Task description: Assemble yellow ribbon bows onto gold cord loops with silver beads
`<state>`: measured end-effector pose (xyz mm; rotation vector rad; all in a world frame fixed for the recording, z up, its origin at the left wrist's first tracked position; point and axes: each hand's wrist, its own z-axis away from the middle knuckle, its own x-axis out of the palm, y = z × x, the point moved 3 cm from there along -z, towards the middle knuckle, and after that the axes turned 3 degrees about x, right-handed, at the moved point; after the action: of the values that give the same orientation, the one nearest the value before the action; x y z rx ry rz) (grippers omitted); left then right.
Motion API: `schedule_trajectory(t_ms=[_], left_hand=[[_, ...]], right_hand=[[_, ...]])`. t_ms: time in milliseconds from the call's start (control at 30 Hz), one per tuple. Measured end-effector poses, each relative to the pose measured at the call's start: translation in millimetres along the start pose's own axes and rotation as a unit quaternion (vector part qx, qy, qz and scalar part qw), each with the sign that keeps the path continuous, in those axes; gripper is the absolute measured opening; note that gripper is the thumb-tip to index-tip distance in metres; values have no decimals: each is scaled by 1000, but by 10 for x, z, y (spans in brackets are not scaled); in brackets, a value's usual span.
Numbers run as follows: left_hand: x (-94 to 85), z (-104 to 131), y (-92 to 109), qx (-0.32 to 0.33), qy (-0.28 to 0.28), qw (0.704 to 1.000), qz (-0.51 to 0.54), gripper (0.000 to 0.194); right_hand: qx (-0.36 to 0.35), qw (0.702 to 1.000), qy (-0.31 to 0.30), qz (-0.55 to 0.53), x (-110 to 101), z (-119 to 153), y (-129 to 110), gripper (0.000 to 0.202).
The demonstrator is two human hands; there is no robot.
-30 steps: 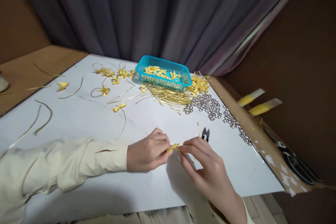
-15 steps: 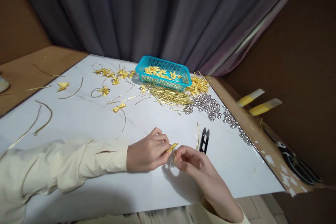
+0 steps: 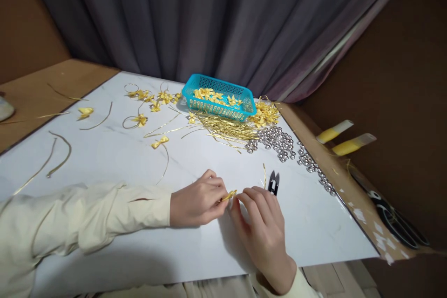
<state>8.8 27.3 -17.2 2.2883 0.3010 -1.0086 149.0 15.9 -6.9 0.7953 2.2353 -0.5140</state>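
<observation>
My left hand (image 3: 199,199) pinches a small yellow ribbon bow (image 3: 229,195) above the white board. Close on its right, my right hand (image 3: 261,223) has thumb and fingertips brought together at the bow's right end; whatever lies between them is too small to make out. Partly covered by the right hand, black thread snips (image 3: 274,182) lie with their points away from me. A short gold cord (image 3: 264,175) is beside them. Further left on the board rests another yellow bow (image 3: 159,142) with a thin cord trailing from it.
A blue basket (image 3: 219,111) of yellow bows stands at the back. Gold cords (image 3: 226,128), silver rings (image 3: 275,139) and more bows (image 3: 266,112) lie around it. Black-handled scissors (image 3: 398,223) and two yellow tubes (image 3: 354,144) are at the right.
My right hand has turned over, its back now upward, and its fingertips have moved up to the bow, covering part of the snips. My left hand keeps its pinch on the bow.
</observation>
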Motion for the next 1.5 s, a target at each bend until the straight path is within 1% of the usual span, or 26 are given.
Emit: schedule_trajectory(t_ms=[100, 233, 367, 467, 600, 700, 900, 1067, 1133, 1300, 1500], left_hand=[[-11, -14, -2, -13, -6, 1000, 11, 24], [-2, -19, -15, -15, -15, 1000, 18, 24], [12, -8, -18, -7, -18, 1000, 10, 25], [14, -4, -5, 9, -23, 1000, -18, 25], [27, -6, 11, 34, -50, 997, -52, 26], [42, -5, 11, 42, -68, 995, -58, 27], [40, -8, -5, 30, -75, 996, -22, 24], [55, -5, -58, -17, -74, 996, 45, 24], [66, -2, -73, -30, -76, 994, 70, 25], [64, -13, -70, -50, -70, 991, 104, 27], [47, -20, -46, -61, -59, 992, 95, 27]], right_hand=[[-1, 1000, -3, 17, -4, 1, 6, 22], [0, 999, -22, 24, -2, -8, 23, 30], [-18, 999, -43, 23, -16, -44, 41, 21], [-31, 997, -64, 23, -40, -97, 57, 14], [-40, 992, -120, 11, -64, -168, 82, 12], [-44, 989, -139, 12, -78, -192, 106, 12], [-53, 988, -145, 16, -84, -184, 118, 13], [-65, 992, -101, 28, -95, -174, 100, 15], [-66, 993, -94, 27, -94, -163, 96, 16], [-60, 992, -110, 21, -113, -151, 107, 16], [-53, 990, -133, 0, -177, -212, 143, 14]])
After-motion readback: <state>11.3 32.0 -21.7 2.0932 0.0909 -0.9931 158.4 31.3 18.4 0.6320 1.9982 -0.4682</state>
